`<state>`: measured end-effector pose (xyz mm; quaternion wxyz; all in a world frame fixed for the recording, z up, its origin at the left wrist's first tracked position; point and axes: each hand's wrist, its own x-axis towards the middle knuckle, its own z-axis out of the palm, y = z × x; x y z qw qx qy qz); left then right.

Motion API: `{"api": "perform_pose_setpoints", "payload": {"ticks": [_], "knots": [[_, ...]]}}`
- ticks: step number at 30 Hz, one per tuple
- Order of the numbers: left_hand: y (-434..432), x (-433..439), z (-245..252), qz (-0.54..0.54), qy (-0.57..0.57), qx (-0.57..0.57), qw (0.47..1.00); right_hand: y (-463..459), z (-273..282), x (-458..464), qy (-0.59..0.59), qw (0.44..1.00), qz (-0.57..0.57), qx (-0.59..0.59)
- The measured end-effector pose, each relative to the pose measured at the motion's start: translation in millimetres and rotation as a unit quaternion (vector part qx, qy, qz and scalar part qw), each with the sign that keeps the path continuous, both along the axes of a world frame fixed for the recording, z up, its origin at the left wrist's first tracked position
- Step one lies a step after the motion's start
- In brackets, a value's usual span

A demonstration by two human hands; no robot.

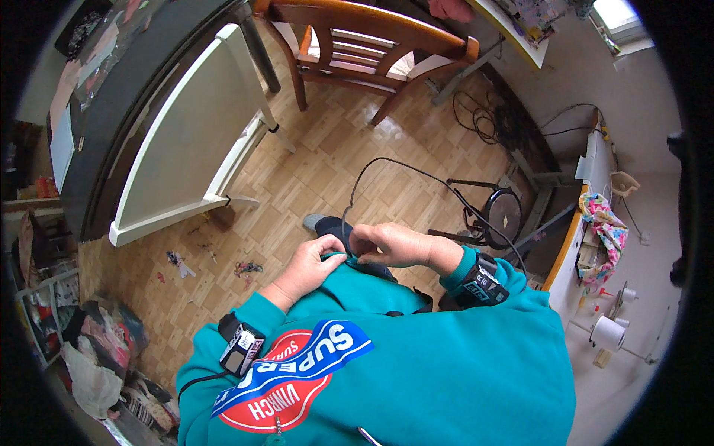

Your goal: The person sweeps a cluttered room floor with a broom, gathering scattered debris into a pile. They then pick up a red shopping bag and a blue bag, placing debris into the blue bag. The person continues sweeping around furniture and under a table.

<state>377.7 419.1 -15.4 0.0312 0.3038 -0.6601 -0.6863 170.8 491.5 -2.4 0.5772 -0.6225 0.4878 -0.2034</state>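
My left hand (309,265) pinches the front hem of the teal sweatshirt (362,290) between thumb and fingers. Facing it, my right hand (393,245) has curled fingers close against the same bit of hem. Whether it grips the cloth or something small there is hidden. A thin black cable (403,161) loops out over the floor from near my right fingertips to my right sleeve. Dark trousers and a grey shoe (313,222) show beneath my hands. A strapped black device sits on each forearm, the left one (242,350) and the right one (483,284).
A white-framed chair (184,139) stands by a dark table (114,120) at left. Ahead is a brown wooden chair (368,28). A round black stool (502,214) stands right, beside a white worktable (574,234) with thread spools (608,333). Scraps (247,268) and bags (92,368) lie lower left.
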Motion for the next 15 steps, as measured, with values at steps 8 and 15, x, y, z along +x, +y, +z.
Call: {"api": "perform_pose_setpoints", "payload": {"ticks": [8,15], "knots": [[-16,18,-11,0.041,-0.048,0.105,0.992,-3,-37,-12,0.024,0.980,-0.167,0.107],[-39,77,13,0.131,-0.055,0.078,0.987,-74,-26,26,0.159,0.984,0.007,-0.078]]}}
